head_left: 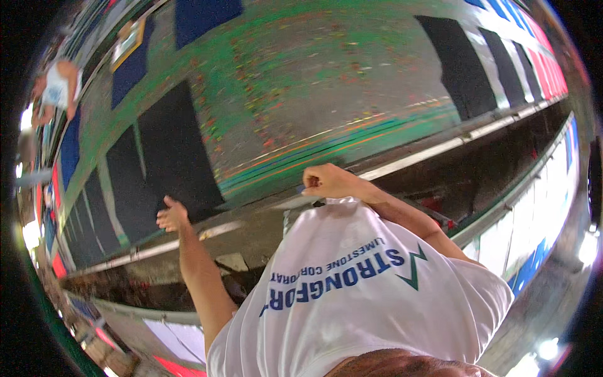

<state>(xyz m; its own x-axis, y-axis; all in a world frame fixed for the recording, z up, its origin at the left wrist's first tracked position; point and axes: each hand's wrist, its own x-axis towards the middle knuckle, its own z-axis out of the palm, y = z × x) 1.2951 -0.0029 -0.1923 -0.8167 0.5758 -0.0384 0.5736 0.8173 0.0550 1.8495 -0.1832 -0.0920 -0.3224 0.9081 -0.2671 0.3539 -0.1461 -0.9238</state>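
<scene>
My left hand [173, 215] is at the near edge of a long table [326, 94], its fingers apart and nothing in them. It is beside or just over a black fabric panel [178, 141] on the table top; whether it touches the cloth I cannot tell. Just in front of my white shirt, my right hand [330, 181] has its fingers curled closed. A small bluish bit shows by those fingertips, too blurred to name. The table surface is grey and green, speckled with coloured paint-like spots and streaked with lines along its near side.
More black panels [461, 69] lie at the right, navy ones [207, 19] at the far side. A yellow-edged frame [129, 45] stands far left, near a person in a white top [58, 88]. Behind me runs a second table with white panels [512, 220].
</scene>
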